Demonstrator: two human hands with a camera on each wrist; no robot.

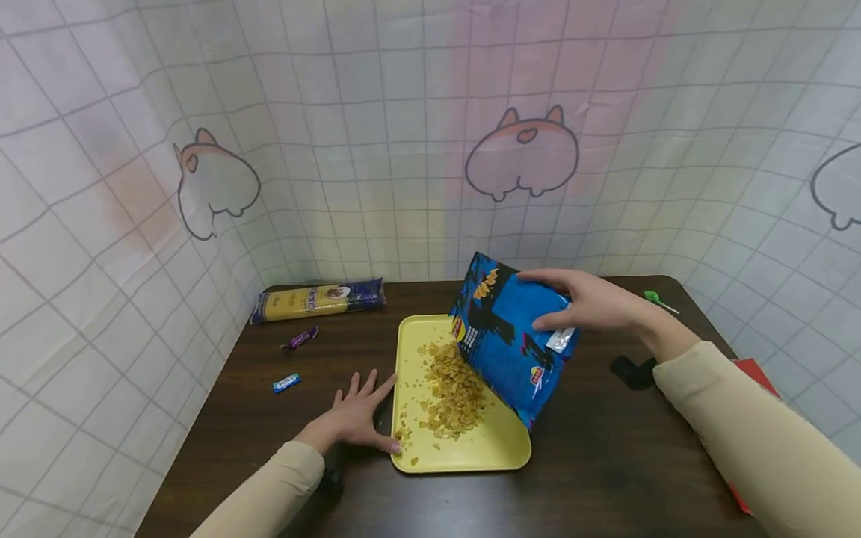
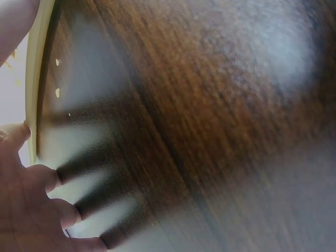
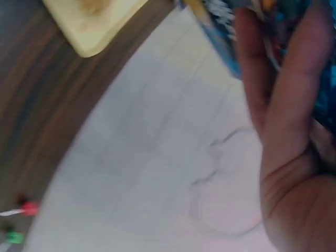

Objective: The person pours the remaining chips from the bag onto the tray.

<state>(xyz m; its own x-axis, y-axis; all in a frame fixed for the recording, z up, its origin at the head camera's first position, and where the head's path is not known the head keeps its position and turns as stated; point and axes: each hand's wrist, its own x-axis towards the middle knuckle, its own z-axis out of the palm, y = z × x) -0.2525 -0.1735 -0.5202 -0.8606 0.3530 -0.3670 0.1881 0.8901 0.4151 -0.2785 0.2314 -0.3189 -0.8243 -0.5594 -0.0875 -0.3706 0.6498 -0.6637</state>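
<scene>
The left hand (image 1: 355, 415) lies flat, fingers spread, against the yellow tray (image 1: 501, 445) at nine o'clock. The right hand (image 1: 587, 302) grips the tilted blue chip bag (image 1: 507, 340) over the crumbs (image 1: 454, 388); a spaghetti packet (image 1: 318, 300) lies at eleven.

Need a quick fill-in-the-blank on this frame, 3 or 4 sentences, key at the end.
1. The right hand grips a tilted ____ snack bag.
2. The crumbled chips lie on a ____ tray.
3. The left hand rests flat on the table, touching the tray's ____ edge.
4. The pasta packet lies at the back of the table, to the ____ of the tray.

Missing words: blue; yellow; left; left
</scene>
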